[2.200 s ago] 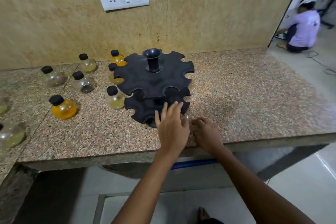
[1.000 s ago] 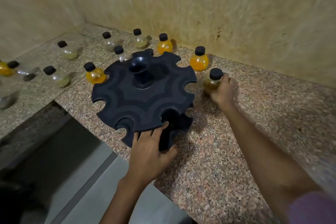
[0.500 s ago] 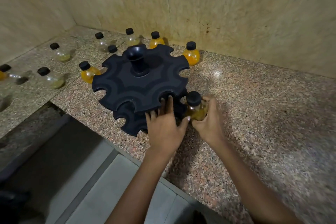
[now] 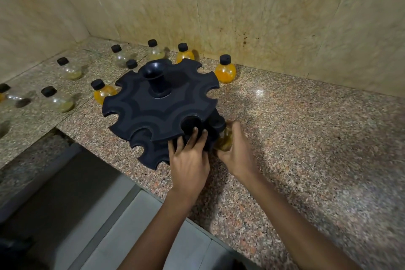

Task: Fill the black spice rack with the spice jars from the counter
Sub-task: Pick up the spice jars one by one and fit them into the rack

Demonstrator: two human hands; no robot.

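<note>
**Q:** What is going on at the granite counter (image 4: 306, 138)?

**A:** A person works a spice jar (image 4: 224, 140) into the lower tier of the black spice rack (image 4: 157, 109), on its near right side. The right hand (image 4: 235, 153) is wrapped around the jar's round amber belly, while the jar's black cap sits tucked under the edge of the upper tier, at or in a slot; which of the two cannot be told.

**Q:** And the other hand?

**A:** The left hand (image 4: 189, 160) lies flat with fingers spread against the rack's near edge, fingertips touching both tiers. It likely braces the rack so it neither slides nor turns as the jar is pushed in sideways.

**Q:** Why sideways?

**A:** The slots open outward at the rim, so it seems a jar's neck enters from the side and hangs by its cap.

**Q:** How much remains?

**A:** Nearly everything, by the look of it. Every notch visible on the upper tier is empty, and the other jars stand loose on the counter behind and left of the rack, an orange jar (image 4: 225, 70) by the wall among them.
</note>
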